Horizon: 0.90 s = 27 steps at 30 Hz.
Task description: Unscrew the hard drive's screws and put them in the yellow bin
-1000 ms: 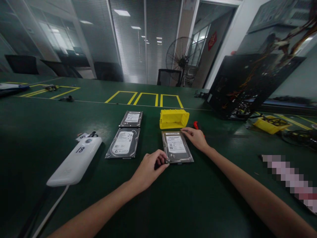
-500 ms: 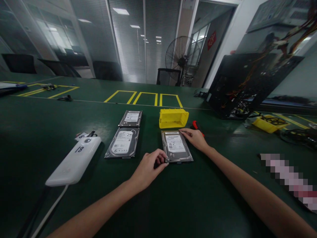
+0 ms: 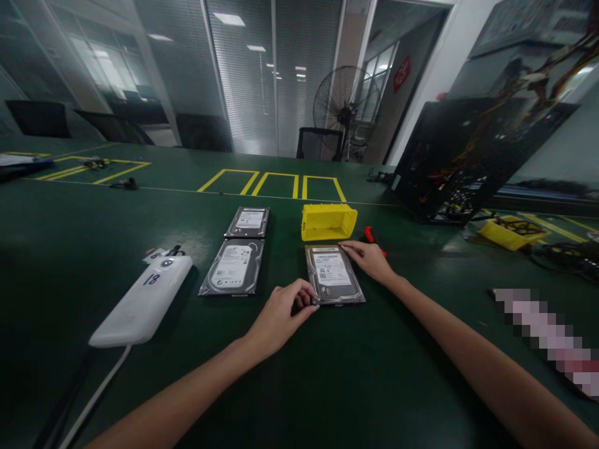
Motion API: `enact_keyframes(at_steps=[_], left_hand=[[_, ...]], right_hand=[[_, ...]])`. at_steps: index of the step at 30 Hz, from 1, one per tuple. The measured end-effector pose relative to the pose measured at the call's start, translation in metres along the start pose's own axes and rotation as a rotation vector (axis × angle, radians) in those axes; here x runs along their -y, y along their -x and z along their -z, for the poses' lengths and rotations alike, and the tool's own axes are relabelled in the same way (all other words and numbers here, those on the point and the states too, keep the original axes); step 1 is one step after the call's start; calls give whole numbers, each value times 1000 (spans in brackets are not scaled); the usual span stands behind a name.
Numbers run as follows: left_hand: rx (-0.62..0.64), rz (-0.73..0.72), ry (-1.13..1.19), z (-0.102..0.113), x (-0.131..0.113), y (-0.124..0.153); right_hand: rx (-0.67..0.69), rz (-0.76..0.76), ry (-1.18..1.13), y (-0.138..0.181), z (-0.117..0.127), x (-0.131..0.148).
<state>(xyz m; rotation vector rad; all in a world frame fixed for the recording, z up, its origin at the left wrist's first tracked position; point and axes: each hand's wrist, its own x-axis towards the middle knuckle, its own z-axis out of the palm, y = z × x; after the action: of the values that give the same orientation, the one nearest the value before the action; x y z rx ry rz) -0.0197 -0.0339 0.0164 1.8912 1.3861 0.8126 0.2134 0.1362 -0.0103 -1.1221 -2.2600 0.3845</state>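
Note:
A hard drive (image 3: 332, 269) with a white label lies on the green table in front of me. At its near left corner, the thumb and curled fingers of my left hand (image 3: 283, 310) pinch the edge. The fingertips of my right hand (image 3: 373, 260) are closed on its far right corner. Two more hard drives, a nearer one (image 3: 233, 267) and a farther one (image 3: 248, 222), lie end to end on the left. Just behind the held drive, a yellow plastic bin (image 3: 322, 231) rests on its side, opening towards me. Beside my right hand lies a red-handled tool (image 3: 369, 235), partly hidden.
A white device (image 3: 135, 308) marked 18 lies at left, its cable trailing towards me. The black computer case (image 3: 444, 159) with loose wires stands at back right, near a yellow tray (image 3: 508, 236) of parts. A pixelated flat item (image 3: 545, 333) lies at right.
Both hands stay at the same corners of the hard drive, which has not visibly moved. Only a slight shift of the camera shows.

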Motion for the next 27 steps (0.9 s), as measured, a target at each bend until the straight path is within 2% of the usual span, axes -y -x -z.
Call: enact_keyframes(at_steps=[17,22,27], left_hand=[[18,-1,1,1,1,-1],[12,0,-7,2,0,-1],[8,-8,-11,0,3,-1]], right_hand=[[-40,6,116,4,3,3],[1,32,76,4,2,2],[-40,-8,53,4,4,4]])
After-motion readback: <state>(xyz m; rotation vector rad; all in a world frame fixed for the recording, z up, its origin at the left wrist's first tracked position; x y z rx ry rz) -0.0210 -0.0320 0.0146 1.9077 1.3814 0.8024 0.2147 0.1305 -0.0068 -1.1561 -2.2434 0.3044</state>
